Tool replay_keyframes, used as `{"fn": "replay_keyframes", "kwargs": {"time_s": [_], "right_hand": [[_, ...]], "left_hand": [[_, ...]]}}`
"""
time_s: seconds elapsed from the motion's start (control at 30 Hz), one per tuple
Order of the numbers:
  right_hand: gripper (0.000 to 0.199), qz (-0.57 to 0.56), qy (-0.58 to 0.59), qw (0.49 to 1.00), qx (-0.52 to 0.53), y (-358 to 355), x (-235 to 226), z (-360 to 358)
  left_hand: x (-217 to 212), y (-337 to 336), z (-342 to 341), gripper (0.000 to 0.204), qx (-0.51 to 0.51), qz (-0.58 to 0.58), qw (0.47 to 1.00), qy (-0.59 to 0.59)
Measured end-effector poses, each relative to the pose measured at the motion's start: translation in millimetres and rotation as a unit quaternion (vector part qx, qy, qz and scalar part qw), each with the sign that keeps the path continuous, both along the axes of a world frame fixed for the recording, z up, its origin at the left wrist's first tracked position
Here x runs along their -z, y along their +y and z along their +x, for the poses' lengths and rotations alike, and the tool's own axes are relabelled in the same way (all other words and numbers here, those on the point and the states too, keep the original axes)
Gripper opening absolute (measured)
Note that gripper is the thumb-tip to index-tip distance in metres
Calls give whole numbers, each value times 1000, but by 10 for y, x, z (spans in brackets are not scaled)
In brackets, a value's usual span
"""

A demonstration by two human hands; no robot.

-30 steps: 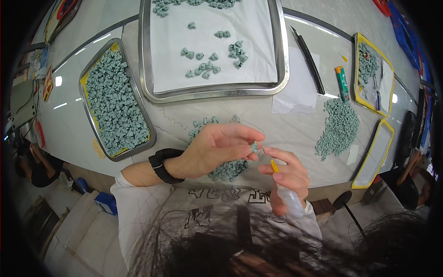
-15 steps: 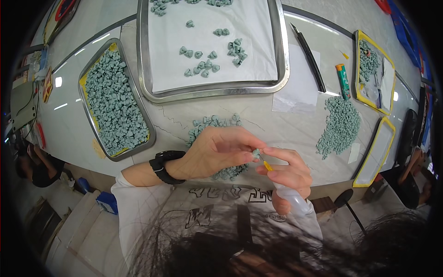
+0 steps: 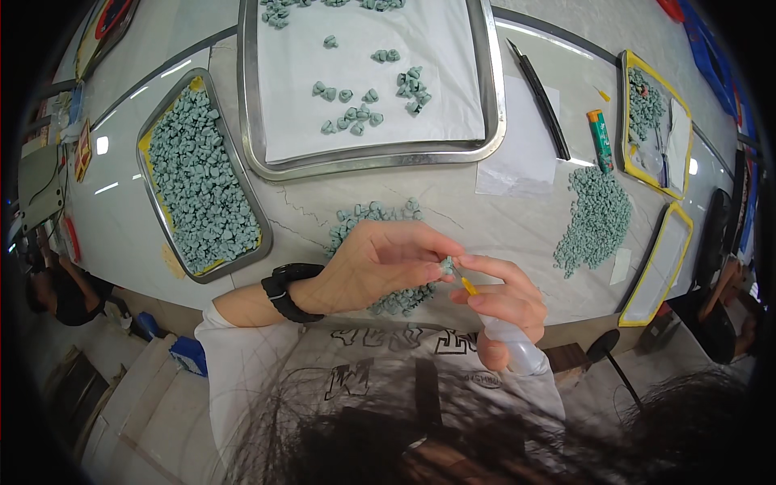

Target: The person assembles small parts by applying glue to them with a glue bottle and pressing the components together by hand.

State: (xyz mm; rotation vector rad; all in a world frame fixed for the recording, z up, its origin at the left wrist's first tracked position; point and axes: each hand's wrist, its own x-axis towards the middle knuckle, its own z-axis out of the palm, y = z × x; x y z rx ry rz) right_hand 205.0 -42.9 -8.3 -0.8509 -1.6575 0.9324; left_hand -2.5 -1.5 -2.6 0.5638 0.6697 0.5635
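– Hands first: pinching what with the left hand [image 3: 386, 263]?
– Holding a small green piece [image 3: 447, 265] between thumb and fingertips, above the near edge of the table [image 3: 517, 234].
– And with the right hand [image 3: 520, 307]?
– Gripping a translucent bottle [image 3: 526, 356], with its yellow nozzle [image 3: 469, 286] aimed at the small green piece; cannot tell whether touching.
– Nearby?
– See a loose green pile [image 3: 368, 213] partly hidden behind the left hand, a heaped grey tray [image 3: 268, 234] farther left, a paper-lined steel tray [image 3: 495, 121] beyond.
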Motion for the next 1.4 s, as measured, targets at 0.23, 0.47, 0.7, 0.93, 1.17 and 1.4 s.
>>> {"fn": "replay_keyframes", "kwargs": {"time_s": [0.23, 0.47, 0.7, 0.93, 1.17, 1.4], "right_hand": [[30, 13, -67, 998, 12, 52, -71, 87], [48, 18, -425, 904, 55, 199, 101, 271], [26, 18, -395, 879, 267, 377, 107, 733], [13, 13, -501, 814, 293, 592, 226, 901], [19, 133, -289, 943, 96, 326, -262, 247], [20, 7, -169, 983, -72, 356, -104, 124]], "left_hand": [[26, 31, -30, 28, 9, -51, 998, 31], [78, 34, -12, 28, -21, -24, 999, 31], [48, 27, -30, 28, -19, -9, 999, 32], [35, 26, -17, 28, 12, -26, 999, 35], [47, -74, 14, 38, 117, 65, 991, 24], [31, -40, -8, 24, 183, 151, 971, 35]]}}
